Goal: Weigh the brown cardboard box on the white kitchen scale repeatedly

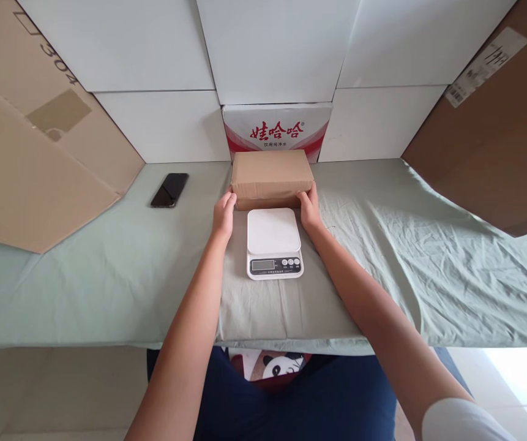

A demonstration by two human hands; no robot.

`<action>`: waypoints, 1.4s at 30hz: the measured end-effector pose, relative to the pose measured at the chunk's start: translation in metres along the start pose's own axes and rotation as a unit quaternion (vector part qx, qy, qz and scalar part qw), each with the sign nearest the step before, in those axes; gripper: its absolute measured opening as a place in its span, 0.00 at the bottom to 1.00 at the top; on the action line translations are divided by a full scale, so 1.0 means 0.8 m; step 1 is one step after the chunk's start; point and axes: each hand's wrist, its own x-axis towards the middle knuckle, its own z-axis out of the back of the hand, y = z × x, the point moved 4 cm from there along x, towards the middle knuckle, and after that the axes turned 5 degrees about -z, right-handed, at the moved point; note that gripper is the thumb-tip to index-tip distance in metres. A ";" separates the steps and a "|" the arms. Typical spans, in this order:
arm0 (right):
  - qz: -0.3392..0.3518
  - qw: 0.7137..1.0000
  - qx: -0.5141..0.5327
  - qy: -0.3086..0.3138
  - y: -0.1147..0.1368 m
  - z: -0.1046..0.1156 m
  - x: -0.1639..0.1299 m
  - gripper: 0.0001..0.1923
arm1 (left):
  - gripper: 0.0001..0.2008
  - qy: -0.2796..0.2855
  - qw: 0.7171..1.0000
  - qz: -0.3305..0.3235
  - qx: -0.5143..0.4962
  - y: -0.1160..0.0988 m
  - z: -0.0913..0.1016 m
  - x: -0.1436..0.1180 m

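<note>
A brown cardboard box (272, 173) is held at its two near corners, just behind a white kitchen scale (273, 231). My left hand (224, 211) is closed on the left corner, thumb along the side. At the right corner my right hand (309, 207) grips the box, with its thumb on the front face. Below the box's front edge shows a darker band of cardboard; whether it is a second box or the same one's lower part I cannot tell. The scale lies flat between my forearms, its plate bare and its display blank.
A black phone (170, 190) lies to the left on the green cloth (107, 275). Behind the box stands a white and red carton (278, 125) against the white panels. Large cardboard sheets lean in at the left (52, 141) and right (497, 135).
</note>
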 end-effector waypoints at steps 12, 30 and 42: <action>-0.007 1.000 -0.005 -0.001 0.006 -0.001 -0.002 0.25 | 0.28 -0.016 0.997 0.054 -0.062 0.001 0.000 -0.003; 0.073 0.996 -0.034 0.041 0.026 -0.005 -0.019 0.34 | 0.28 -0.006 1.000 -0.005 0.003 -0.020 0.007 -0.012; 0.111 0.988 -0.021 0.107 0.070 0.008 -0.068 0.54 | 0.36 -0.020 0.997 -0.075 0.000 -0.076 0.010 -0.056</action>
